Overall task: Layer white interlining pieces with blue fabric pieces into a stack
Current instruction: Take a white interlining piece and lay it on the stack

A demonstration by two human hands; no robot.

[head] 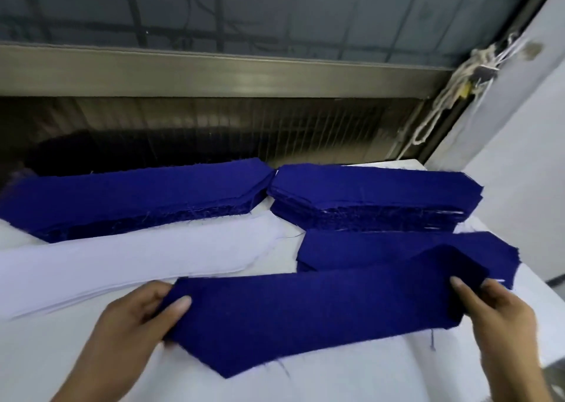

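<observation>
Blue piece (pixel 305 313): held low over the table (pixel 367 380), right end curled up.
Left hand (pixel 131 325): pinching its left end, thumb on top.
Right hand (pixel 495 313): pinching the right end.
Handling: light, limp, frays — probably best held by both ends.
White interlining (pixel 122 257): piled just behind, left.

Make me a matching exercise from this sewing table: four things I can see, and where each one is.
Things
1. long dark-blue fabric piece
2. pile of white interlining strips
3. thin stack of dark-blue fabric pieces
4. knotted off-white cord

Places
A. hangs at the top right of the view
B. gripped at its ends by the left hand and right hand
C. lies in front of the right thick blue stack
D. lies in front of the left thick blue stack

Pairs: 1-B, 2-D, 3-C, 4-A
</observation>
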